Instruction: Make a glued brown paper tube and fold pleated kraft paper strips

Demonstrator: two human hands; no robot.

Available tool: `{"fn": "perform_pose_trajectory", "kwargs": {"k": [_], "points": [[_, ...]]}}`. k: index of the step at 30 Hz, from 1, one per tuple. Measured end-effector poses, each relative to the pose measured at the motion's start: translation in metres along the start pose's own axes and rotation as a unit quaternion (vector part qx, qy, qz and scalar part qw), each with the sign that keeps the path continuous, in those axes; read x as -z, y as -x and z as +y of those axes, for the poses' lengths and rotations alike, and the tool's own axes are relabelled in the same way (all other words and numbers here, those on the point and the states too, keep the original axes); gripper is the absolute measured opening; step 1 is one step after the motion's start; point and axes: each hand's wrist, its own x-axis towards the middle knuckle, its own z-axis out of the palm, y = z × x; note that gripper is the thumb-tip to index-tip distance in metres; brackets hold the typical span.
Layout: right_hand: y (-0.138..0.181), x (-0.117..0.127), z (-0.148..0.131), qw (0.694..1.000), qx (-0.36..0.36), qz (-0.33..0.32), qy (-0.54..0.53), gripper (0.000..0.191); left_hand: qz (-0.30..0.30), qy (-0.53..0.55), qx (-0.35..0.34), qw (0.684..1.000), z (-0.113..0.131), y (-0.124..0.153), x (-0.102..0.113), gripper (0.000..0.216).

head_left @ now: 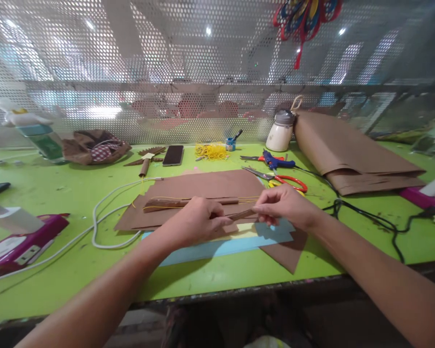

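Note:
Between my two hands a narrow brown paper strip (243,214) is stretched just over the sheets on the table. My left hand (203,220) pinches its left end, and my right hand (283,205) grips the other end between thumb and fingers. Behind my left hand lies a long folded brown paper piece (163,204) with thin yellow string along it. Brown paper sheets (217,181) lie underneath. Nearer to me are blue paper (203,251) and a pale yellow piece of paper (239,233), partly covered by my hands.
Behind my right hand are scissors (290,181) and a blue glue gun (277,161) with a black cord. A white cable (94,227) loops at left beside a purple power strip (43,237). Yellow shreds (212,152), a phone (173,155) and a large paper bag (348,150) stand farther back.

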Motion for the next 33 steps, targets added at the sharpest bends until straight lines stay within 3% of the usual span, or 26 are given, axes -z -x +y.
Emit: {"fn": "perform_pose_trajectory", "kwargs": {"k": [6,13,16,20,23,29,31,33], "points": [[-0.002,0.003,0.001,0.99,-0.015,0.046,-0.129,0.029,-0.099,0.186,0.054,0.976,-0.006,-0.001,0.007,0.041],[-0.005,0.007,0.0,0.97,0.046,0.08,-0.224,0.023,-0.094,0.361,0.1,0.922,-0.005,0.0,0.006,0.039],[-0.003,0.001,0.001,0.971,0.045,0.029,-0.231,0.029,-0.085,0.429,0.088,0.895,-0.003,0.001,0.004,0.037],[0.002,-0.01,0.0,0.975,0.07,-0.098,-0.185,0.038,-0.12,0.511,0.048,0.85,-0.002,0.002,-0.002,0.038],[0.007,-0.015,-0.001,0.969,0.135,-0.141,-0.149,0.041,-0.183,0.515,0.033,0.837,0.001,0.002,-0.009,0.037],[0.009,-0.015,-0.005,0.97,0.166,-0.128,-0.121,0.011,-0.262,0.493,-0.006,0.829,0.013,0.002,-0.013,0.039],[0.009,-0.015,-0.005,0.976,0.158,-0.11,-0.105,0.013,-0.269,0.47,-0.012,0.84,0.014,0.001,-0.011,0.04],[0.009,-0.014,-0.006,0.981,0.134,-0.108,-0.092,0.018,-0.24,0.455,0.009,0.857,0.011,-0.002,-0.01,0.039]]}}
